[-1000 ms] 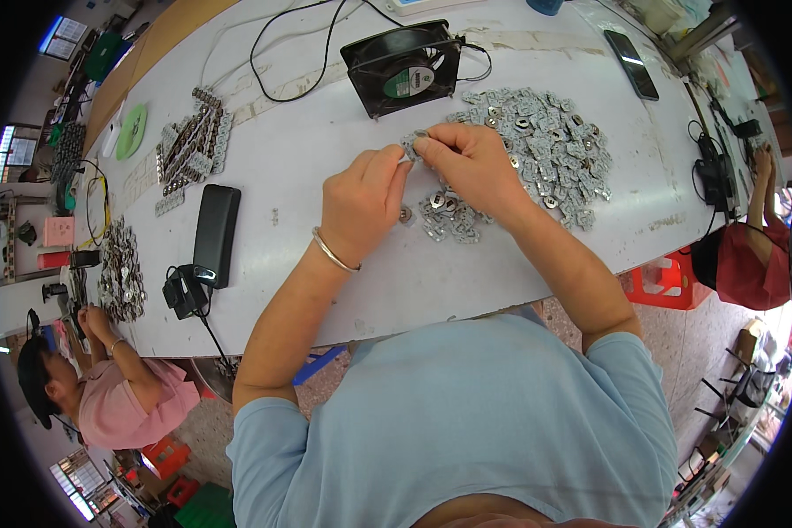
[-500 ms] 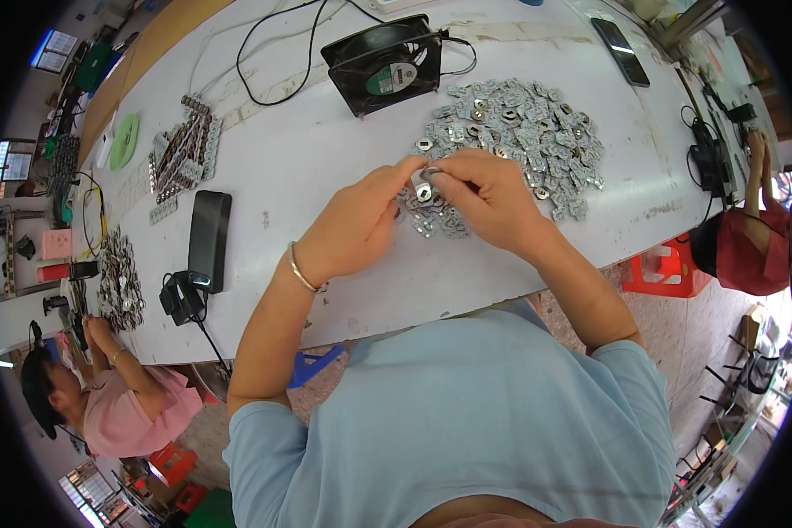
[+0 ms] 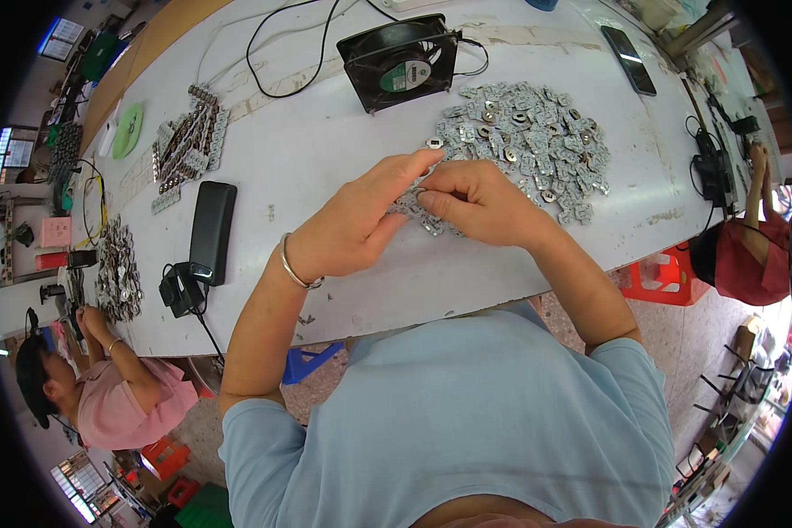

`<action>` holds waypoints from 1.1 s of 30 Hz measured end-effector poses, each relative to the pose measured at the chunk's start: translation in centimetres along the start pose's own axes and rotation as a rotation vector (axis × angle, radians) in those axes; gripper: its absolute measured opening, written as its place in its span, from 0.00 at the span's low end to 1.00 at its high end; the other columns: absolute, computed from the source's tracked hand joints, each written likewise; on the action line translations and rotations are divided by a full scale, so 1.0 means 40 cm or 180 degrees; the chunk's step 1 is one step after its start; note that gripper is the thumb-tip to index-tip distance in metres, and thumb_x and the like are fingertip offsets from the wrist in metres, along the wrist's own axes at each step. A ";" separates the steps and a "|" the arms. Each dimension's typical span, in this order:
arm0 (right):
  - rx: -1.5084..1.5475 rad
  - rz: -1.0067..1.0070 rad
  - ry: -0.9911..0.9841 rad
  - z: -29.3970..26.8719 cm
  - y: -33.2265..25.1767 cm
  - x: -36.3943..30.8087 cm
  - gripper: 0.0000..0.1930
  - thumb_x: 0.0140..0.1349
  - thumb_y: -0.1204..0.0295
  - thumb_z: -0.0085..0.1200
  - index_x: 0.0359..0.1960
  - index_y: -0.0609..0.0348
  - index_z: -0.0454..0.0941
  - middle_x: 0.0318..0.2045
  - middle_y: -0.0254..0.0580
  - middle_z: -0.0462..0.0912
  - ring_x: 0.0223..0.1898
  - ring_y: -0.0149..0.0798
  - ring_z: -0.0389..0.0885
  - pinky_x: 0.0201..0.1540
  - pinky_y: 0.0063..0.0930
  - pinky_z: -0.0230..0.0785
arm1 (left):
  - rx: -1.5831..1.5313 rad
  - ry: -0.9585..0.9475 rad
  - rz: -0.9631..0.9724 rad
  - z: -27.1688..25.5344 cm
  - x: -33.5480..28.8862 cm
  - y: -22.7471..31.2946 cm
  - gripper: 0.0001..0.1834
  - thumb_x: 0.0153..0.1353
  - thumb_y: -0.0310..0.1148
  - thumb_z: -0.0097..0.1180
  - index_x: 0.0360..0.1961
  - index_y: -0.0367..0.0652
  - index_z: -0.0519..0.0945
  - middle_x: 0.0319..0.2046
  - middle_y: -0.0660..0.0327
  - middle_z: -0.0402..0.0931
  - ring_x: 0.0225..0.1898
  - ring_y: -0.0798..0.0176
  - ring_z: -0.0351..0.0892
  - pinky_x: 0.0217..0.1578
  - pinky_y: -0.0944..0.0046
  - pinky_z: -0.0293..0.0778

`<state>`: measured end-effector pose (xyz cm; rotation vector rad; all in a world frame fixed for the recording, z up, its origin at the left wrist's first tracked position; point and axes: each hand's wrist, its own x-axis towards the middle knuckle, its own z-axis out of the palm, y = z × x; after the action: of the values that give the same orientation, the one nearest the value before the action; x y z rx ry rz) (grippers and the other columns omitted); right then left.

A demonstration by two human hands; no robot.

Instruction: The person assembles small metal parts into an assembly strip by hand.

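My left hand (image 3: 352, 216), with a bangle at the wrist, hovers over the near edge of the metal pile. Its thumb and long fingers are spread apart, and nothing shows between them. Close beside it, my right hand (image 3: 480, 202) is closed in a pinch, thumb against forefinger, on a small curved metal part (image 3: 420, 189). Beyond the hands lies a heap of small silvery metal pieces (image 3: 537, 141), some with round centres. A few more pieces (image 3: 427, 220) lie under and between my hands, partly hidden by them.
A black fan (image 3: 400, 66) stands behind the hands. A phone (image 3: 629, 60) lies far right. To the left are a black box (image 3: 212, 233), a power adapter (image 3: 181, 290) and stacked metal strips (image 3: 189, 141). Co-workers sit at left (image 3: 123, 405) and right (image 3: 752, 255).
My hands have drawn apart slightly. The left thumb has spread from its fingers, and the right pinch has come lower and nearer me. The whole view has shifted a little.
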<state>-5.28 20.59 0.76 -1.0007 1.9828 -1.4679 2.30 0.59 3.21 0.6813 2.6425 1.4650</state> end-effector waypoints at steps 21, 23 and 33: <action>0.1685 0.0580 -0.0478 -0.031 -0.010 0.019 0.09 0.64 0.70 0.55 0.32 0.64 0.81 0.18 0.26 0.72 0.19 0.21 0.65 0.22 0.19 0.59 | -0.1735 -0.0580 -0.0981 -0.038 0.004 -0.032 0.13 0.67 0.35 0.52 0.29 0.37 0.80 0.19 0.64 0.75 0.18 0.77 0.71 0.20 0.74 0.65; 0.1354 0.0648 -0.0207 -0.032 -0.010 0.029 0.10 0.65 0.69 0.54 0.32 0.63 0.80 0.18 0.26 0.72 0.17 0.21 0.64 0.20 0.19 0.59 | -0.1619 -0.0225 -0.1021 -0.022 0.001 -0.041 0.11 0.68 0.33 0.50 0.33 0.37 0.80 0.21 0.63 0.76 0.19 0.76 0.72 0.21 0.74 0.66; 0.0042 0.0458 0.0553 -0.023 -0.016 0.075 0.13 0.62 0.69 0.54 0.25 0.67 0.75 0.15 0.36 0.68 0.19 0.27 0.62 0.23 0.28 0.59 | 0.1099 0.1359 -0.0141 0.014 0.034 -0.055 0.13 0.59 0.21 0.57 0.46 0.36 0.77 0.33 0.57 0.79 0.24 0.65 0.77 0.25 0.71 0.73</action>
<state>-7.65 18.69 1.79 -0.7295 2.1147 -1.5304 0.43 0.59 1.35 0.3475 3.2583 1.2717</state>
